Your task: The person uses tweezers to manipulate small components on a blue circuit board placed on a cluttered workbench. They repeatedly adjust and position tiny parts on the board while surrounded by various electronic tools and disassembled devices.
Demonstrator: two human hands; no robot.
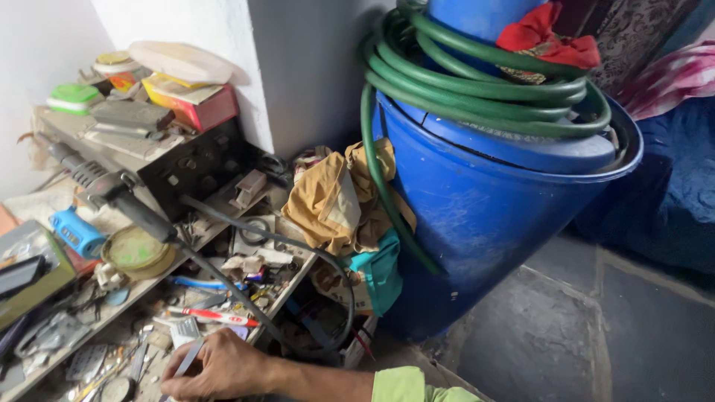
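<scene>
- One hand [216, 368] is in view, reaching in from the bottom edge with a lime-green sleeve [406, 385] behind it; which hand it is, I cannot tell.
- Its fingers are curled together, pinching a thin grey metal strip [188, 357] at the low front of the cluttered shelf [246, 298].
- Just above the hand on that shelf lies a red-and-white pen-like tool [212, 315].
- A black cable [246, 298] sweeps down across the shelf from a power tool [104, 186] at its upper left.
- Left on the shelf: a blue gadget [77, 233] beside a round yellowish lid [135, 249].
- Right of the shelf, mustard cloth [335, 197] slumps against a big blue drum [484, 201] topped with coiled green hose [484, 85].
</scene>
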